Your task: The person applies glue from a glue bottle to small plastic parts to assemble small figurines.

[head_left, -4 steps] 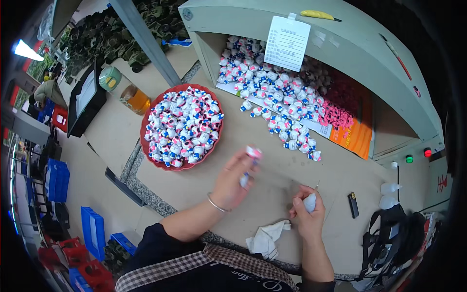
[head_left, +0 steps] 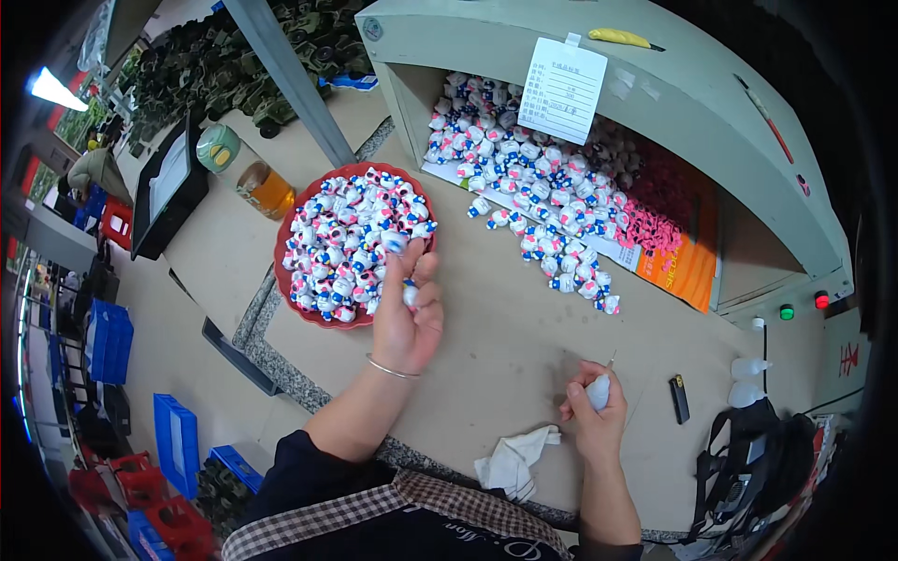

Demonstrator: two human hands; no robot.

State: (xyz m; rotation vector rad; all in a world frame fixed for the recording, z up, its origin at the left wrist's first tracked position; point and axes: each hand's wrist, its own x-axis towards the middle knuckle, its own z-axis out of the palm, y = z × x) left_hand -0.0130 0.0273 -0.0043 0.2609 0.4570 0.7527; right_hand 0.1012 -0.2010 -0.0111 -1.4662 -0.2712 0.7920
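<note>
1. Edges first: your tabletop (head_left: 496,374) has a speckled stone strip (head_left: 304,391) along its near side, and it bends round up the left, close by the red bowl (head_left: 281,257).
2. On the far side you've got the front of the pale green shelf (head_left: 673,65), with a heap of little toys (head_left: 538,182) spilling out of it onto the table.
3. Best room to move is the open stretch of tabletop between your two hands, running up to the tail end of that spill.
4. Tighter spots: the drink jar (head_left: 267,190) sits right beside the bowl, the white cloth (head_left: 517,463) lies by the near edge just left of your right forearm, and a small black stick-like thing (head_left: 679,399) is off to the right.
5. Your left hand (head_left: 412,309) is at the bowl's right side, thumb and finger pinched on a toy (head_left: 394,242) that's kinda blurry, with a second toy (head_left: 410,295) tucked in the curled fingers.
6. Your right hand (head_left: 591,397) has its fingers wrapped round a white squeeze bottle (head_left: 599,391), thin tip pointing up.
7. Compared with the earlier frame, your left hand has swung from mid-table over to the bowl, both toys along with it. Right hand's basically parked, same grip.
</note>
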